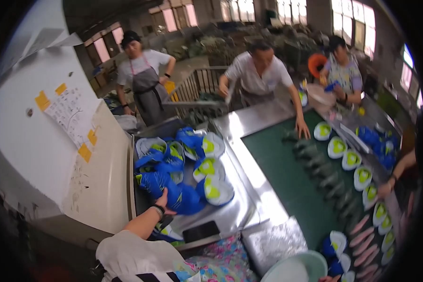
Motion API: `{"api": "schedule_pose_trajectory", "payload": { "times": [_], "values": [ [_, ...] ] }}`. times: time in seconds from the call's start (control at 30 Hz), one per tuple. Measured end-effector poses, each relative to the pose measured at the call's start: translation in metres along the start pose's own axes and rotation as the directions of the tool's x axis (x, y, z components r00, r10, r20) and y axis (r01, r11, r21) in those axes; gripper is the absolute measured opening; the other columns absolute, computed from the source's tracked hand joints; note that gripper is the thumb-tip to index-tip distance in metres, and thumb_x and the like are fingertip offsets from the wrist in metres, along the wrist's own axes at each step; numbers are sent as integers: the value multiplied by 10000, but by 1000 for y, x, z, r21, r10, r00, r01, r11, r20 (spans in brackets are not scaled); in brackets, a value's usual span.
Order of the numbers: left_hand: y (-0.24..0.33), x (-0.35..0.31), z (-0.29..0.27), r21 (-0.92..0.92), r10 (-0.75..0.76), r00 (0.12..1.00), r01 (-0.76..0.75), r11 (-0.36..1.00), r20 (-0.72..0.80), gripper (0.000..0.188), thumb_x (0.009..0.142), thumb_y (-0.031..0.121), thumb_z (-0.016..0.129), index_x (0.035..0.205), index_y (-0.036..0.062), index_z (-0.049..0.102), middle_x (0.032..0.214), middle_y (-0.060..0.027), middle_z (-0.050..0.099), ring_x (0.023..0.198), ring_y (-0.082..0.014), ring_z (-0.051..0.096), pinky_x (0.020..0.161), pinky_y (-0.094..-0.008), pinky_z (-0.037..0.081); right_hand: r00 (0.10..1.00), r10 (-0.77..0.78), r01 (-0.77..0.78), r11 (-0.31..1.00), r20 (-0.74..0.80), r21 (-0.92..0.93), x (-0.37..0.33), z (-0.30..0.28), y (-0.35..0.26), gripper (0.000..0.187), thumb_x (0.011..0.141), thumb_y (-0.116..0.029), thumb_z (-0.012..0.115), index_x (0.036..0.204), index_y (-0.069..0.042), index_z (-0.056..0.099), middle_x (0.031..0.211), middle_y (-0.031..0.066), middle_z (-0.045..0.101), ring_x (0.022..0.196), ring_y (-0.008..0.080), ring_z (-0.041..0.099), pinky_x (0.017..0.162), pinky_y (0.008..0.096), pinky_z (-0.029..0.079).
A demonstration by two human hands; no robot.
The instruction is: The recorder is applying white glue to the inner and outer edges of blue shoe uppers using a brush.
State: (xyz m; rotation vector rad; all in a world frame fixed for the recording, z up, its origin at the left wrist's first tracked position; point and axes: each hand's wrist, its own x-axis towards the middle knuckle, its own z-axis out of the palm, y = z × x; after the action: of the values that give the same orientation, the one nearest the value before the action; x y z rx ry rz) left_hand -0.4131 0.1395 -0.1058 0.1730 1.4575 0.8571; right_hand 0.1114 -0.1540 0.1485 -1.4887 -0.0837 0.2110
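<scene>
My left hand [163, 203] reaches into a metal tray and grips a blue shoe upper [159, 184] with lime trim; its fingers are partly hidden by the fabric. Another blue upper [187, 201] lies against the hand. Around them is a pile of blue uppers with pale grey, lime-marked undersides [217, 189]. What seems to be my right hand [329, 278] shows only as a sliver at the lower edge, beside a pale green basin [318, 263]. Its fingers are mostly cut off from view.
A dark phone [201, 231] lies at the tray's near edge. On the right, a green conveyor belt [272, 162] carries dark shoe lasts [322, 169], uppers and pink insole-like pieces [364, 246]. A co-worker's hand [302, 128] touches the lasts. Other people stand around; a white machine [98, 174] is at left.
</scene>
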Motion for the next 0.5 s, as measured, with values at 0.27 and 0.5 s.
{"api": "schedule_pose_trajectory", "payload": {
  "times": [0.27,0.5],
  "values": [
    [52,-56,125,254,-162,921,72,965,355,844,861,618,546,1382,-19,357,1315,-251,494,1225,-385,480,1037,-540,347,1000,-15,15,1000,12,-21,29,-22,26,453,983,-380,498,647,-97,388,621,33,482,459,73,380,379,207,249],
    [66,-114,61,982,-125,975,-186,-24,182,822,719,626,701,1306,94,480,1222,-138,549,1082,-266,555,856,-441,485,995,-94,91,991,-23,-101,28,-21,22,466,982,-388,503,643,-91,382,640,39,492,432,75,366,395,206,249]
  ]
}}
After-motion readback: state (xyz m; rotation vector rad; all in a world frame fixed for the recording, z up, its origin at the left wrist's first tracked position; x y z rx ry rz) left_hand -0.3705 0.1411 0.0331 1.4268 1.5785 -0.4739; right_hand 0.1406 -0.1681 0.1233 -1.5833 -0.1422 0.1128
